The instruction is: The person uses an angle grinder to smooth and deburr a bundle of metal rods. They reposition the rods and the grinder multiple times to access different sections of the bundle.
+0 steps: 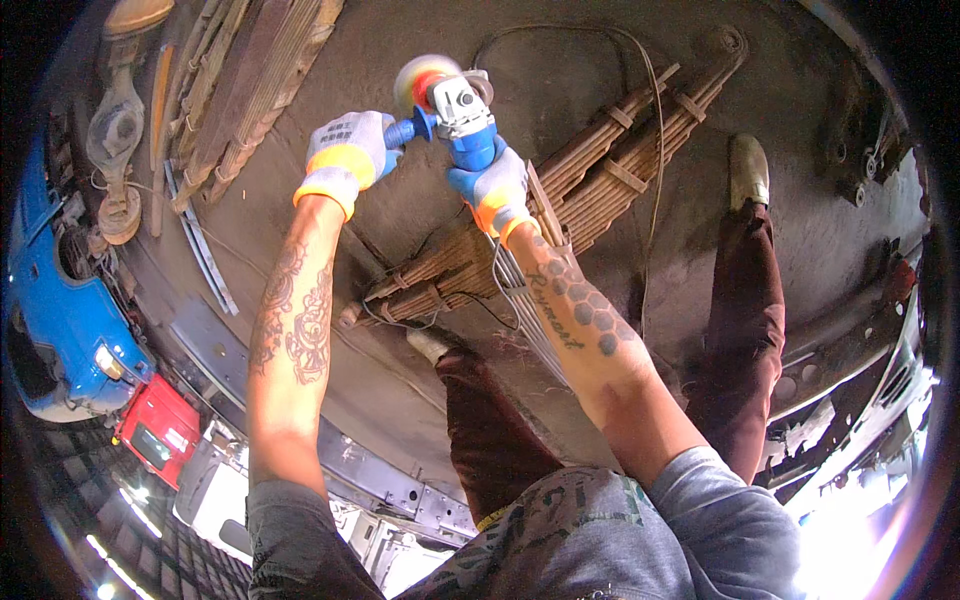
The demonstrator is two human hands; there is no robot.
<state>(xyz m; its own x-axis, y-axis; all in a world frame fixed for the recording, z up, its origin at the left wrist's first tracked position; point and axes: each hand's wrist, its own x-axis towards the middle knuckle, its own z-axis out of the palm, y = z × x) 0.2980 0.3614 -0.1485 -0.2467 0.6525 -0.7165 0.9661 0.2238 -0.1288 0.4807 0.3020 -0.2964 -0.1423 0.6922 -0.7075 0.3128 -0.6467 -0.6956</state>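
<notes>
Rusty steel leaf springs (585,213), two side by side, lie on the floor (400,30) below and beside the right grip (497,190), while one grinder (465,122), blue and silver, sits just ahead of that grip and to the right of the left grip (348,147). It carries one side handle (403,132) and one disc (414,76), blurred, at its far end. Both gloved grips are closed: the right clamped round the grinder itself, the left wrapped about the side handle.

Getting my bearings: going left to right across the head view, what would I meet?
Blue truck cab, red truck cab, gloved left hand, angle grinder, pale right shoe.
</notes>
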